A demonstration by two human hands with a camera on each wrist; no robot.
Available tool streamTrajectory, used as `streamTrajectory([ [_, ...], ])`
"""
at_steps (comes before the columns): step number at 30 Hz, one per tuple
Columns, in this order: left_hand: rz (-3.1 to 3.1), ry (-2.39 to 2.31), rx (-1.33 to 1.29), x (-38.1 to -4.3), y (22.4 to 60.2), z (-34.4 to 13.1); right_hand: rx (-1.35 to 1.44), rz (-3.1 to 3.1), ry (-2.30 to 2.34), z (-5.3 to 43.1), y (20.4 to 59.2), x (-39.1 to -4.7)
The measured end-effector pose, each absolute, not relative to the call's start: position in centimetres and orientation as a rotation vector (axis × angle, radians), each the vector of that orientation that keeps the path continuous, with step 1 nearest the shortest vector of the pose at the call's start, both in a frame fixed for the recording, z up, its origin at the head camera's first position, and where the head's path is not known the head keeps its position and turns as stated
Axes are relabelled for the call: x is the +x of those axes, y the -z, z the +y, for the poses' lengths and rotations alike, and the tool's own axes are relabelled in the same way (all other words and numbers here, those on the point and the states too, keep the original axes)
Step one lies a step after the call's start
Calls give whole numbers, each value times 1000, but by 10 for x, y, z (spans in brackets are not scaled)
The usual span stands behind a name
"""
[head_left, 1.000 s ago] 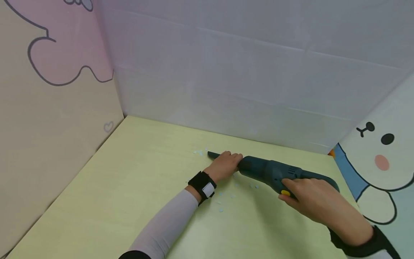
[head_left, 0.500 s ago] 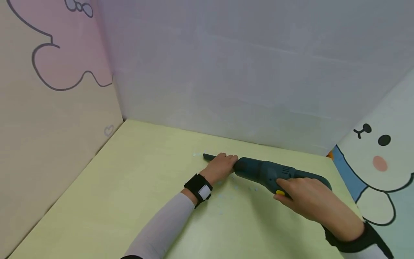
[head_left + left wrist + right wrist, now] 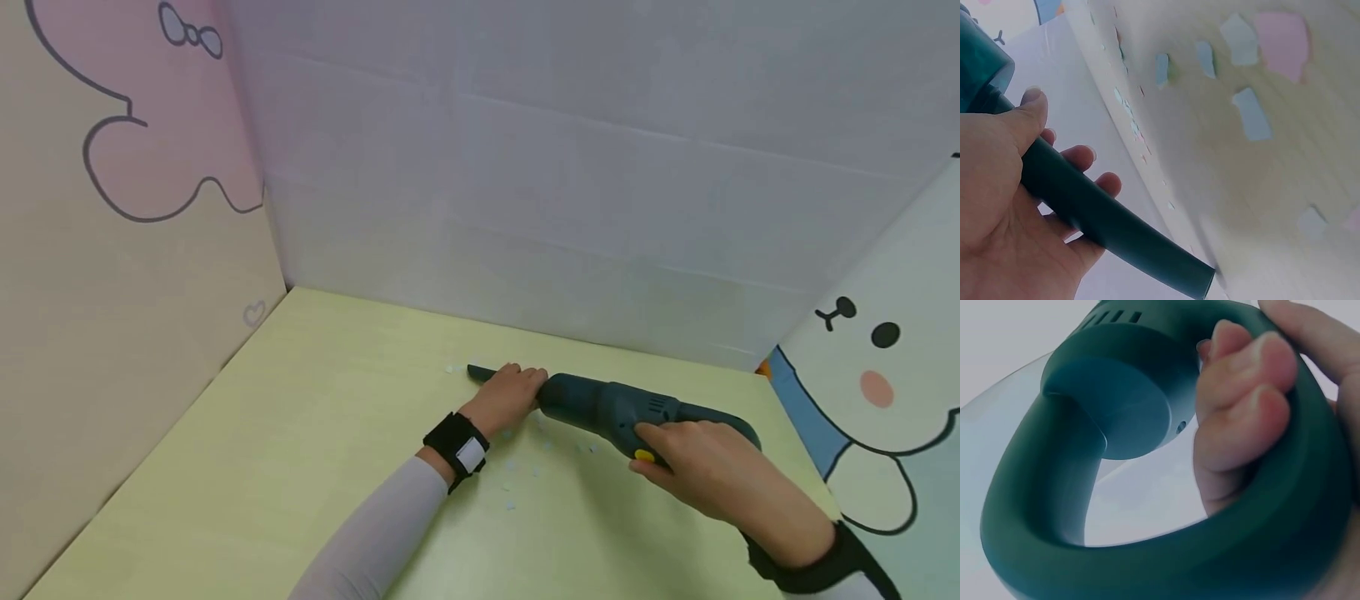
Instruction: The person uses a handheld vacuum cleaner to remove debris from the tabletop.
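Observation:
A dark green handheld vacuum cleaner (image 3: 577, 398) is held over the table, its narrow nozzle (image 3: 1122, 228) pointing left and close to the surface. My left hand (image 3: 504, 402) grips that nozzle, thumb on one side and fingers curled round the other in the left wrist view. My right hand (image 3: 705, 467) grips the loop handle (image 3: 1254, 544), its fingers wrapped through the loop. A yellow button (image 3: 644, 455) shows by the right thumb. Small paper scraps (image 3: 1252, 114), pale blue and pink, lie scattered about the nozzle and below the left hand.
The pale yellow table (image 3: 300, 467) meets a plain whitish wall (image 3: 525, 192) at the back. A panel with a pink drawing (image 3: 172, 150) stands at the left. On the right is a panel with a cartoon face (image 3: 862, 383).
Both hands and the vacuum cleaner have shifted slightly left in the head view, the nozzle tip closer to the scraps at far left. Both grips stay the same. The head view has tilted up slightly.

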State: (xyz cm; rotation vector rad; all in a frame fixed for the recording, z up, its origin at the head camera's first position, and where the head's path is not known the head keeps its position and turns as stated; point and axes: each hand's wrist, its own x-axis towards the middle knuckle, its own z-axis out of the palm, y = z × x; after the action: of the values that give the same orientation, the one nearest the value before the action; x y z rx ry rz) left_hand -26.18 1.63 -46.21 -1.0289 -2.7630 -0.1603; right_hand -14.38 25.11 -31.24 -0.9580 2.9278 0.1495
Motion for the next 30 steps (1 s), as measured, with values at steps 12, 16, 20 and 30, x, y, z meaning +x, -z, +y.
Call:
streamTrajectory([
  [12, -2723, 207, -994, -270, 468, 1, -1051, 2955, -136, 240, 314, -151],
  [16, -2748, 204, -983, -273, 471, -2, -1052, 2955, -136, 237, 316, -154],
  [20, -2765, 194, -979, -276, 472, -4, -1066, 2951, -127, 236, 320, -157],
  [30, -2764, 206, -949, -281, 473, -9, -1096, 2951, -123, 233, 325, -164],
])
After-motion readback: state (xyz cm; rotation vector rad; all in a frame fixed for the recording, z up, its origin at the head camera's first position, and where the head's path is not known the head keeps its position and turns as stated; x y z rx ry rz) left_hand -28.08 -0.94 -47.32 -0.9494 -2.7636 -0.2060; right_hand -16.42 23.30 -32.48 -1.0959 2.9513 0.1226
